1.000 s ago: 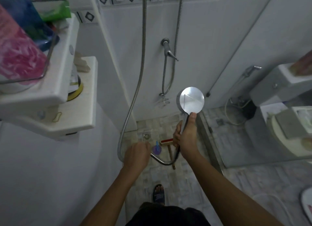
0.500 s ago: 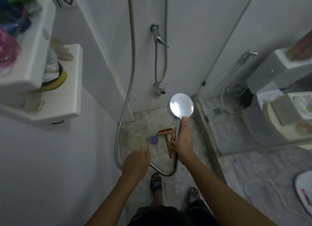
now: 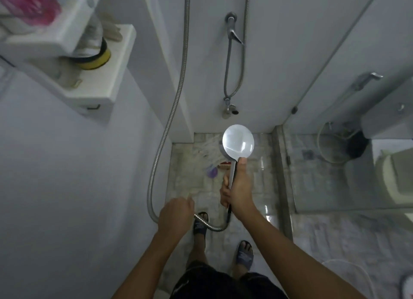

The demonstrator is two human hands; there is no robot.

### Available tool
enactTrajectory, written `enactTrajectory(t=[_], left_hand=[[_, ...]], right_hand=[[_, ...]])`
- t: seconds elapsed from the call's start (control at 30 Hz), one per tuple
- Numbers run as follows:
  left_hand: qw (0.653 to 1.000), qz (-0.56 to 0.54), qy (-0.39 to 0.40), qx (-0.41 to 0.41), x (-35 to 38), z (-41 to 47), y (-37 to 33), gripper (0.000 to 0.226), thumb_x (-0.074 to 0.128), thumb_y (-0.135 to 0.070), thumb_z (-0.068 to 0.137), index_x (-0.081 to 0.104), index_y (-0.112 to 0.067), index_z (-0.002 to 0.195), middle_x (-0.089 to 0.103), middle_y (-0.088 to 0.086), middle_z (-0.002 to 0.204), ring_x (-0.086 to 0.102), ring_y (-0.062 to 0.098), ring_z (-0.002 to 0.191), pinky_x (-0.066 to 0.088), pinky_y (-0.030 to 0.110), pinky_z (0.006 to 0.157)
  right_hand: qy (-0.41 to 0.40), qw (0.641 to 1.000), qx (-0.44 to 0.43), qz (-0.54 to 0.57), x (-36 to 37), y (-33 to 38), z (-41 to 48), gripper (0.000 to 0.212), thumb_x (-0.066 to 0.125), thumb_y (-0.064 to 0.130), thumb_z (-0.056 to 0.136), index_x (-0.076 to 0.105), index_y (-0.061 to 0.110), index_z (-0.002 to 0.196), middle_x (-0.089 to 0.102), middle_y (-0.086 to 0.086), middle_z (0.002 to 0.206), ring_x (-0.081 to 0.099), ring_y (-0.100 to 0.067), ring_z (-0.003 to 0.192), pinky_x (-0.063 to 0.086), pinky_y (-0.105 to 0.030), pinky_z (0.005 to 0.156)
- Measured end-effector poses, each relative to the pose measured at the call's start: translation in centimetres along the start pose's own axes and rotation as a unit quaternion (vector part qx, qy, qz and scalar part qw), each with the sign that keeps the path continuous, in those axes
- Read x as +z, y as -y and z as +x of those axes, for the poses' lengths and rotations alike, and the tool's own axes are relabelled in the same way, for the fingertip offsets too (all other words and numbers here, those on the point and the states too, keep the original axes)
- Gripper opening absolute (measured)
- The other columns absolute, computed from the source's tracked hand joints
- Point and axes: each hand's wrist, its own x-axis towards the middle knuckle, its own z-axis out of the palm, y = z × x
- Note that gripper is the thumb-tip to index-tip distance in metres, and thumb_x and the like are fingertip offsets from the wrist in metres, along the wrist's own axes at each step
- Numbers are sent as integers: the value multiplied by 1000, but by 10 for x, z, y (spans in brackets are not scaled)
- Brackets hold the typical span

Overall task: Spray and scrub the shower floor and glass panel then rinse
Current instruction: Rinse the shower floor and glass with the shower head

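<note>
My right hand (image 3: 237, 188) grips the handle of a chrome shower head (image 3: 238, 141), held over the tiled shower floor (image 3: 254, 182) with its round back facing me. Faint streaks of water show on the floor beyond it. The metal hose (image 3: 171, 119) loops down the left wall and passes under my left hand (image 3: 176, 216), whose fingers curl round it. A purple spray bottle (image 3: 211, 171) and a red scrub brush (image 3: 224, 164) lie on the floor just left of the shower head. The glass panel (image 3: 348, 124) stands to the right.
White shelves (image 3: 107, 79) with toiletries jut out at upper left. A tap (image 3: 232, 32) with a second hose hangs on the back wall. A toilet (image 3: 393, 178) and a bidet sprayer (image 3: 366, 79) sit beyond the glass. My sandalled feet (image 3: 244, 253) stand on the wet floor.
The view has tilted downward, so both feet now show. The shower head has stayed in my right hand and points at the floor; my left hand has slid along the hose.
</note>
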Motion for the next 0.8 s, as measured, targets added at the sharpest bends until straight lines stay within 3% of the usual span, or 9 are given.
enactTrajectory(t=[0.17, 0.3, 0.5, 0.63, 0.8], left_hand=[[999, -8, -16, -44, 14, -31, -13, 53, 35, -34, 106, 40, -22, 55, 49, -6, 61, 49, 12, 55, 33, 26, 53], [997, -23, -40, -64, 13, -47, -24, 53, 35, -30, 106, 40, -22, 54, 44, -9, 58, 35, 3, 47, 22, 21, 42], [997, -15, -51, -60, -2, -49, -35, 52, 34, -28, 107, 39, -21, 56, 42, -9, 59, 48, 12, 59, 31, 27, 48], [995, -33, -68, -72, -5, -48, -33, 54, 34, -28, 108, 40, -20, 55, 44, -8, 58, 36, 5, 47, 23, 20, 41], [992, -54, -77, -85, -1, -54, -33, 53, 35, -28, 107, 42, -19, 55, 47, -5, 58, 44, 11, 52, 29, 26, 44]], right_hand=[[12, 1000, -26, -2, -25, -6, -10, 78, 30, 90, 70, 40, 14, 54, 27, -5, 43, 24, -15, 34, 24, -22, 43], [28, 999, -39, 10, -34, -1, -15, 82, 29, 94, 73, 42, 16, 52, 26, -3, 43, 23, -15, 37, 22, -23, 44], [42, 998, -40, 20, -32, 9, -5, 85, 31, 101, 62, 40, 16, 55, 27, -3, 46, 24, -17, 34, 24, -19, 42], [50, 997, -44, 46, -28, 19, 1, 79, 23, 91, 79, 39, 18, 54, 25, -2, 44, 22, -16, 36, 23, -19, 43], [57, 994, -42, 87, -31, 31, 7, 78, 20, 84, 87, 40, 17, 53, 24, -2, 42, 21, -14, 33, 23, -17, 41]])
